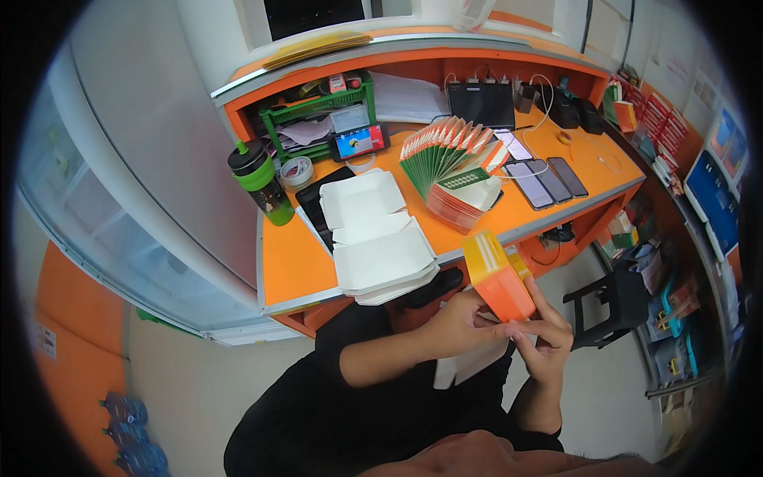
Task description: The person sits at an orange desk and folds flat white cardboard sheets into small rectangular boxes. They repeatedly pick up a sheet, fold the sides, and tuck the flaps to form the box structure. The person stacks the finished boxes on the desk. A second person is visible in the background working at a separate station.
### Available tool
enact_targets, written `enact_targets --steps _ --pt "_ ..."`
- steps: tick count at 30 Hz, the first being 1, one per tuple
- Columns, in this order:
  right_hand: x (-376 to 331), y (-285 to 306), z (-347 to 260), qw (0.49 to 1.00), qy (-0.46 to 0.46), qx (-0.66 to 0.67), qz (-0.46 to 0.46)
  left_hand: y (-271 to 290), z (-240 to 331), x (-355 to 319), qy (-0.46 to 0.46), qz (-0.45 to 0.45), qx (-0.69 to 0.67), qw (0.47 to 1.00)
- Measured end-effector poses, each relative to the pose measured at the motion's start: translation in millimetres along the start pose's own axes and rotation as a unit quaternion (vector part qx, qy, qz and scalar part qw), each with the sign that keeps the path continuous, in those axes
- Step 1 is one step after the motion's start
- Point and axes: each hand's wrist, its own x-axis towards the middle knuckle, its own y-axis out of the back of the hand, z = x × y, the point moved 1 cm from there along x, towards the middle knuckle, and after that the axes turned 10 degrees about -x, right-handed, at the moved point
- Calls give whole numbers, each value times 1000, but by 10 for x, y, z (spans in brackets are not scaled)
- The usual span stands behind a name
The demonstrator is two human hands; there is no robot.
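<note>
My left hand (459, 324) and my right hand (545, 332) are both closed on an orange and yellow cardboard box (502, 288), held in front of the desk's near edge. Its yellow end points up and away, and its orange side faces me. The right fingers press at its right side and lower end, while the left hand grips from the left. A pale flap (474, 362) hangs under my hands; whether it belongs to the box I cannot tell. Nearest on the desk lie stacked white unfolded box blanks (380, 253). Beyond stands a fanned stack of green, white and orange cartons (449, 163).
On the orange desk (298, 274) are a green-capped bottle (261, 181), tape rolls (297, 172), a green basket (319, 119), a lit phone (359, 141), several other phones (540, 183) and a black laptop (482, 105). A black stool (608, 306) stands at right, near crowded shelves.
</note>
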Motion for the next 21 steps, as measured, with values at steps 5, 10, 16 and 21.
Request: enact_targets --steps 5,10,16,21 --pt "-219 274 486 972 -56 194 118 -77 97 -38 -26 -78 30 996" --pt "-390 433 908 941 -267 164 123 -29 56 -53 -20 -93 -112 989" --pt "-419 370 910 902 -234 322 166 105 -282 66 -10 -133 -262 956" --pt "-236 353 639 899 -179 337 214 214 -372 34 23 -190 -106 976"
